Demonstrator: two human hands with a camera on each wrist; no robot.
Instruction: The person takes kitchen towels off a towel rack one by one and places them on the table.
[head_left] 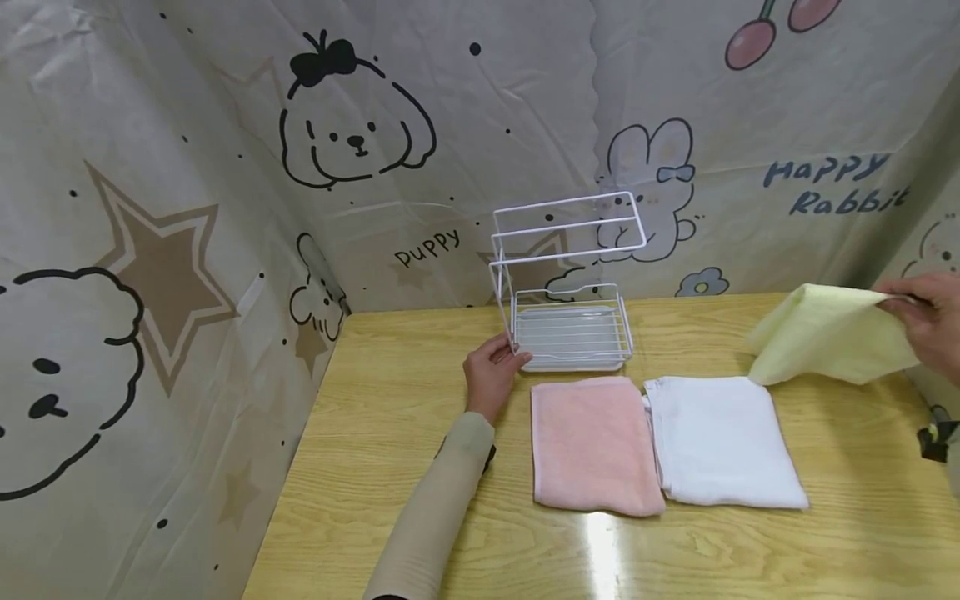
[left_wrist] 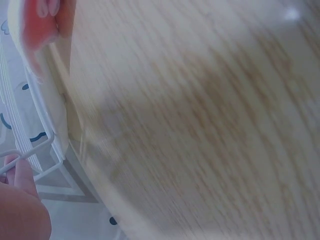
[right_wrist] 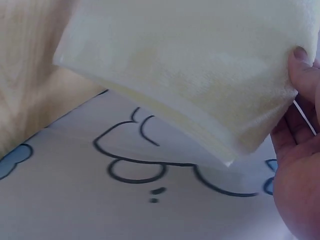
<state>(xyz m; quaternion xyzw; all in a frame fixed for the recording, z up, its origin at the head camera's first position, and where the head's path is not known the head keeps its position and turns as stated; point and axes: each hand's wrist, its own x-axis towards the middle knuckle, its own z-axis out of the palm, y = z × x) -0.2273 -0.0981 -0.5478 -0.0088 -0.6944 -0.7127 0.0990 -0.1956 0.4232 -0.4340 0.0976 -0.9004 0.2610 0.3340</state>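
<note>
A white wire rack (head_left: 567, 242) with a shelf basket and a light grey tray (head_left: 570, 363) at its base stands at the back of the table. My left hand (head_left: 491, 372) grips the wire at its front left corner; in the left wrist view the fingers (left_wrist: 22, 175) curl round the white wire. At the right, my right hand (head_left: 930, 321) pinches a folded yellow towel (head_left: 832, 333) by its edge and holds it up at a slant. The right wrist view shows the thumb on top of the towel (right_wrist: 175, 65), with the other fingers beneath.
A folded pink towel (head_left: 596, 446) lies in front of the rack, beside a folded white towel (head_left: 727, 442). Behind the wooden table (head_left: 375, 417) hangs a printed cloth (head_left: 465, 100) with cartoon animals, and it also runs along the left side.
</note>
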